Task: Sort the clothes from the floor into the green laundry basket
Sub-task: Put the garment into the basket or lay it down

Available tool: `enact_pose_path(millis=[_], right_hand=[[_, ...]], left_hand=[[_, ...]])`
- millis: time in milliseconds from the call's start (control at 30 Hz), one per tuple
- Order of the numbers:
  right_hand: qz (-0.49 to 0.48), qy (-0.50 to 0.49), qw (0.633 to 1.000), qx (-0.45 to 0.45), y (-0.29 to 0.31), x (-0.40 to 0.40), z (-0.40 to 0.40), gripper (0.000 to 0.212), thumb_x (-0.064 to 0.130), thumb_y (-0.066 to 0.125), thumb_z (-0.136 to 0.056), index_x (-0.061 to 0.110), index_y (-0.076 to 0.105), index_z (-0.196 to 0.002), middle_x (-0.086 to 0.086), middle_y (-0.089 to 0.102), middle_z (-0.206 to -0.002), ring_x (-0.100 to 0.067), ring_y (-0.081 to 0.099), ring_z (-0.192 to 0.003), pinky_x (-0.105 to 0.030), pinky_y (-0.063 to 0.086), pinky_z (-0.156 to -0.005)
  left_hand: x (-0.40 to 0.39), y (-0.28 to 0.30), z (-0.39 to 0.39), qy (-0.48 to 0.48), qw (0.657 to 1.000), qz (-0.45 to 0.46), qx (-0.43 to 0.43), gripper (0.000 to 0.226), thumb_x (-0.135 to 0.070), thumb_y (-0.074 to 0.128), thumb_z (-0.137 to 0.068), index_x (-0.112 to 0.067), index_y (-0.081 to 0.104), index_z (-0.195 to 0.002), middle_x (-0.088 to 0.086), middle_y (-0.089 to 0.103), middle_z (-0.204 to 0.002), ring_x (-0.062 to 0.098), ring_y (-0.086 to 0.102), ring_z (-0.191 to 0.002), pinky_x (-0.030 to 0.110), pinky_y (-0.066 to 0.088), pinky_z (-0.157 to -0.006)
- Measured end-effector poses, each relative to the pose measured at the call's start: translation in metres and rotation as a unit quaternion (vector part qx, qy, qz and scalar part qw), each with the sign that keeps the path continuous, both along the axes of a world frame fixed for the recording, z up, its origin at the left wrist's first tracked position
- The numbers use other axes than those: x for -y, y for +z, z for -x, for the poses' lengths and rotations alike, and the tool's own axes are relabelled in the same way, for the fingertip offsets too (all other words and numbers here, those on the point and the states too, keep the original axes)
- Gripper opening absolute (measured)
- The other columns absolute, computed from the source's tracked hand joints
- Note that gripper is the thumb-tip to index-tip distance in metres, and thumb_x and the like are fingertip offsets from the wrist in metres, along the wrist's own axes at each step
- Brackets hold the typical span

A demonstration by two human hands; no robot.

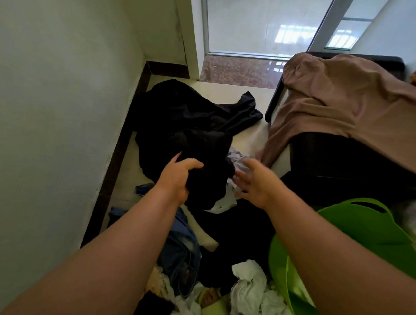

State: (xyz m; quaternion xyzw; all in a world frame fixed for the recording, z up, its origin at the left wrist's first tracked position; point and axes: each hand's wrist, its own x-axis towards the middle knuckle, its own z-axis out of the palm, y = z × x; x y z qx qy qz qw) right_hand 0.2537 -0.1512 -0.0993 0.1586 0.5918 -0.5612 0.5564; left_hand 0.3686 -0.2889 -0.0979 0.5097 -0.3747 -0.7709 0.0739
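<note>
Near the floor's left edge, by the wall, the left hand [177,177] grips a black garment [202,151], fingers curled into the cloth. Just beside it, the right hand [252,184] hovers with fingers spread and relaxed, holding nothing. More clothes [251,298] lie along the floor's near edge. At the right stands the green basket [362,230], partly hidden by the right forearm.

Pale wall [43,90] at left, glossy sunlit floor [253,22] beyond a glass door [342,23].
</note>
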Motion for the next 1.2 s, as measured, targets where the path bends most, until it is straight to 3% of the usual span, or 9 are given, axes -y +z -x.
enact_pose_path(millis=[167,300,467,667,700,800,900,1101,1201], right_hand=[[-0.026,0.046,0.991,0.126,-0.005,-0.003,0.018,0.127,0.089,0.053,-0.044,0.024,0.028,-0.150,-0.017,0.022,-0.157,-0.049,0.021,-0.141,-0.075,0.021,-0.101],[0.050,-0.011,0.991,0.122,-0.008,0.002,0.014,0.082,0.080,0.048,-0.073,0.014,0.061,-0.119,-0.016,0.059,-0.129,-0.037,0.056,-0.115,-0.055,0.044,-0.094],[0.063,-0.066,0.992,0.090,-0.012,-0.010,0.012,0.046,0.045,0.061,-0.087,0.011,0.065,-0.117,-0.012,0.073,-0.105,-0.028,0.071,-0.091,-0.038,0.058,-0.077],[0.081,0.004,0.996,0.032,-0.005,-0.016,0.016,0.018,0.024,0.059,-0.091,0.009,0.064,-0.097,-0.007,0.072,-0.078,-0.020,0.070,-0.064,-0.029,0.057,-0.059],[0.067,0.023,0.997,0.008,-0.006,-0.016,0.017,0.020,0.022,0.061,-0.089,0.007,0.064,-0.102,-0.009,0.071,-0.085,-0.022,0.071,-0.070,-0.031,0.056,-0.062],[0.024,0.087,0.995,-0.043,-0.008,-0.029,0.018,0.052,0.021,0.074,-0.076,0.004,0.058,-0.122,-0.016,0.067,-0.110,-0.034,0.068,-0.094,-0.041,0.056,-0.076],[0.024,0.184,0.981,-0.049,-0.004,-0.062,0.024,0.065,0.016,0.077,-0.062,0.008,0.059,-0.124,-0.017,0.066,-0.116,-0.038,0.063,-0.106,-0.049,0.052,-0.092],[0.001,0.293,0.947,-0.129,0.005,-0.143,0.042,0.035,-0.017,0.063,-0.073,0.013,0.064,-0.091,-0.004,0.067,-0.089,-0.024,0.062,-0.090,-0.030,0.051,-0.076],[-0.073,0.343,0.919,-0.181,0.001,-0.193,0.052,0.024,-0.014,0.066,-0.071,0.008,0.064,-0.080,-0.007,0.064,-0.078,-0.024,0.061,-0.080,-0.041,0.054,-0.078]], left_hand=[[-0.007,0.017,-0.016,-0.162,0.985,0.007,-0.067,0.075,0.007,0.064,-0.076,-0.022,0.044,-0.142,0.011,0.064,-0.125,0.031,0.063,-0.109,0.042,0.055,-0.087],[-0.011,0.020,-0.026,-0.247,0.960,-0.076,-0.111,0.076,0.007,0.059,-0.068,-0.022,0.050,-0.138,0.012,0.066,-0.119,0.030,0.064,-0.107,0.041,0.051,-0.090],[0.007,0.005,-0.046,-0.399,0.904,-0.147,-0.042,0.058,0.017,0.049,-0.079,-0.021,0.057,-0.122,0.005,0.071,-0.096,0.024,0.069,-0.089,0.033,0.056,-0.072],[0.002,-0.036,-0.049,-0.360,0.878,0.198,0.246,0.043,-0.024,0.054,-0.097,-0.010,0.044,-0.136,0.012,0.059,-0.121,0.023,0.060,-0.092,0.035,0.049,-0.078],[-0.007,-0.034,-0.045,-0.325,0.887,0.172,0.281,0.051,-0.038,0.046,-0.099,-0.004,0.042,-0.137,0.016,0.058,-0.122,0.028,0.060,-0.095,0.039,0.049,-0.080],[-0.030,-0.012,-0.018,-0.142,0.940,-0.200,0.238,0.090,-0.075,0.022,-0.088,-0.002,0.036,-0.139,0.027,0.043,-0.139,0.048,0.046,-0.125,0.061,0.041,-0.094],[-0.050,0.008,0.016,-0.117,0.943,-0.288,0.116,0.106,-0.091,0.012,-0.071,-0.006,0.052,-0.121,0.025,0.053,-0.122,0.050,0.049,-0.114,0.067,0.043,-0.085],[-0.109,0.022,0.058,-0.193,0.953,-0.205,0.115,0.049,-0.052,0.043,-0.095,-0.010,0.059,-0.113,0.014,0.062,-0.107,0.034,0.057,-0.098,0.050,0.047,-0.086],[-0.160,0.018,0.085,-0.241,0.945,-0.172,0.138,0.029,-0.033,0.048,-0.097,-0.010,0.061,-0.108,0.014,0.062,-0.093,0.028,0.058,-0.082,0.039,0.047,-0.085]])
